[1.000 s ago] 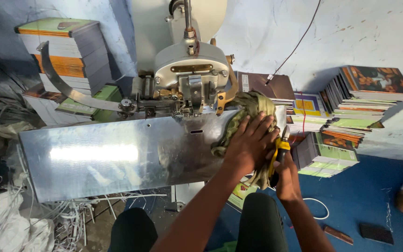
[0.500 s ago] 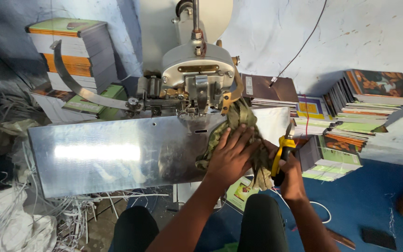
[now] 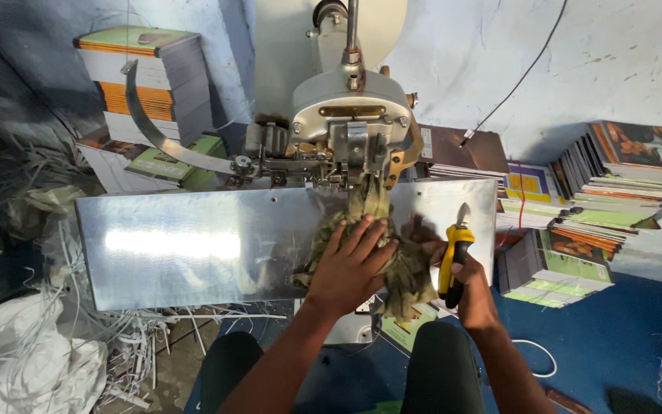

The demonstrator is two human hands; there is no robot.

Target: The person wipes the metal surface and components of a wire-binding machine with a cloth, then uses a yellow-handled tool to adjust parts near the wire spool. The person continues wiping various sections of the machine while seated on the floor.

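A crumpled olive-green cloth rag lies on the right part of a flat, shiny sheet-metal machine table, its upper end drawn up under the head of the grey cast-metal machine. The left hand is pressed flat on top of the rag, fingers spread and slightly curled over the bunched fabric, bearing on it rather than closing around it. Just to the right of that hand, the right hand is closed firmly around the yellow-and-black handles of a pair of cutting pliers, whose metal tip points up above the fist; the same hand's edge seems to touch the rag's right side.

As a judgement, the wiping is partway through: the metal left of the pressing hand already gleams with a bright reflection, while the patch beneath and beyond the rag, towards the table's right edge, is covered and cannot be judged. The pliers are held idle, applied to nothing.

Farther out, stacks of printed booklets stand right of the pliers hand, another pile of orange-edged booklets sits up to the left behind the machine, and white paper trimmings litter the floor below the table's left end.
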